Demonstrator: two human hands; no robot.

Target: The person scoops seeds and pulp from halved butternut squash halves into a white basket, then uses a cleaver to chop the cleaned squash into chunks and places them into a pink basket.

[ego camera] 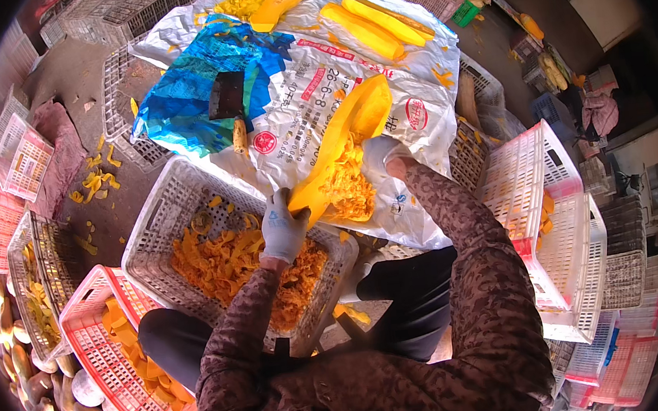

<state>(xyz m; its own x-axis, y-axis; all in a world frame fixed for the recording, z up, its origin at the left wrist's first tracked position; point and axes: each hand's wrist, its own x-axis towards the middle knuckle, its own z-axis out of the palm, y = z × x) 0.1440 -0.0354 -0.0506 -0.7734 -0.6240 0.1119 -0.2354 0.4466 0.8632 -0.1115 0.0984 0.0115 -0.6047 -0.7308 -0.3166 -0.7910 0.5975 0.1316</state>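
My left hand (285,229), in a pale work glove, grips the near end of a large peeled yellow squash piece (325,167), thumb on top. The squash lies tilted, its hollow showing stringy orange pulp (346,189). My right hand (382,154), also gloved, is at the right side of the hollow, against the pulp. Its fingertips are hidden, so whether it holds a tool is unclear. Beneath the left hand stands a grey plastic crate (152,246) holding orange pulp and peelings (222,263). A cleaver (227,94) with a wooden handle lies on the printed plastic sheet (291,120).
Peeled squash lengths (368,29) and a cut half (280,2) lie at the sheet's far side. A red-and-white crate (88,329) of orange chunks stands left of my knee. Stacked crates (545,232) rise on the right. Peel scraps (98,180) litter the floor.
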